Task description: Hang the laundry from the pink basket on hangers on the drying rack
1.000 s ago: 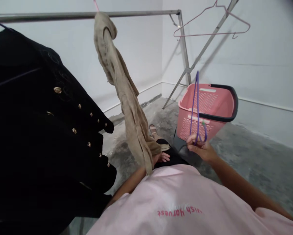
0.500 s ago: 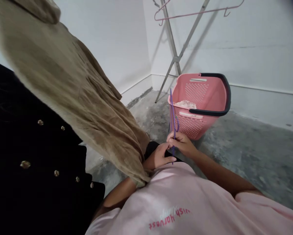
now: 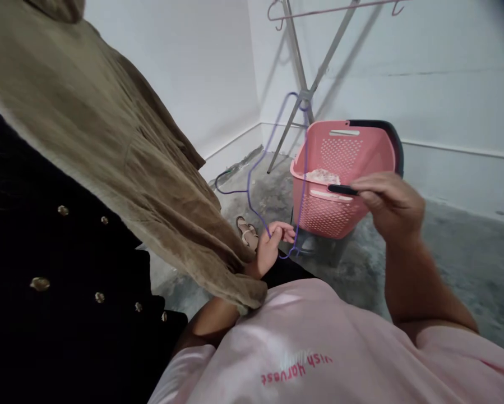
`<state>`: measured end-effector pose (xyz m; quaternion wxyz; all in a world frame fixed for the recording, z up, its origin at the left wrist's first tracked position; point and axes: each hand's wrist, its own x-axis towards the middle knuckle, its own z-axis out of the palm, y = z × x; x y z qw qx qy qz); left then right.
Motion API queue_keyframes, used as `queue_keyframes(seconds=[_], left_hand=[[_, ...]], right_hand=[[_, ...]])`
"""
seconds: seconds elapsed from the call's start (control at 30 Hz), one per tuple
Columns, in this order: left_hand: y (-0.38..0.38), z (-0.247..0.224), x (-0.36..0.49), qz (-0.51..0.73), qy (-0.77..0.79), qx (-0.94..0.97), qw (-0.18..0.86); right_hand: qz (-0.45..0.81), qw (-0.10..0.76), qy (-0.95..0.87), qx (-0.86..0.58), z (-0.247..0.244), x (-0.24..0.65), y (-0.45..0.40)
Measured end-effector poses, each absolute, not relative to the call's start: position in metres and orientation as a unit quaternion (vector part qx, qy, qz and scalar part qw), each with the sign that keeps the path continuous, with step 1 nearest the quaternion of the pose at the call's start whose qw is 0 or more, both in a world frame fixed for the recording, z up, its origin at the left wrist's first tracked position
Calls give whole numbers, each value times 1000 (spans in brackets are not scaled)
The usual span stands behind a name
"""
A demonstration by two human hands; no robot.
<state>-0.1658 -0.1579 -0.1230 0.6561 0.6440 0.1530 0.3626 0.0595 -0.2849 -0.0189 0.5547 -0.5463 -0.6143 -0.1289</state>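
My left hand (image 3: 272, 249) is shut on a purple wire hanger (image 3: 272, 124), whose thin outline rises past a pink plastic basket (image 3: 329, 213) and curves off to the left. My right hand (image 3: 388, 205) is raised, fingers curled, over the black basket handle (image 3: 397, 143). I cannot tell whether it touches that handle. A tan cloth garment (image 3: 109, 146) hangs just left of my left hand, with its lower hem close to my wrist.
A black garment with gold buttons (image 3: 45, 224) fills the lower left. A metal drying rack (image 3: 304, 95) with a pink hanger (image 3: 331, 10) stands in the corner. A sandalled foot (image 3: 246, 233) rests on the concrete floor (image 3: 457, 264).
The purple hanger has passed from my right hand to my left and now spreads out wide. My right hand has moved up and right, over the basket handle.
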Motion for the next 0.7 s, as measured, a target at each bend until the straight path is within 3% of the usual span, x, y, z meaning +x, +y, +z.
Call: queue_keyframes(seconds=[0.1,0.2,0.27,0.43,0.57,0.7], left_hand=[[-149,-117,-163,414,146,626,645],[-142,-101,-149,444,113,628,628],[-138,-88,-133,465,105,644,598],[-122,-76,-85,473,140,775,394],[-114,-98,-58,370,188,878,237],[-115,-111,-52,292,225,919,137]], right_hand=[[-185,423,-577,-674,-37,82,-275],[-158,245,-537,-792,-60,82,-260],[-149,183,-484,-843,-72,70,-256],[-158,164,-460,-858,-94,25,-274],[-144,147,-497,-843,-102,7,-296],[-3,86,-595,-799,-81,43,-291]])
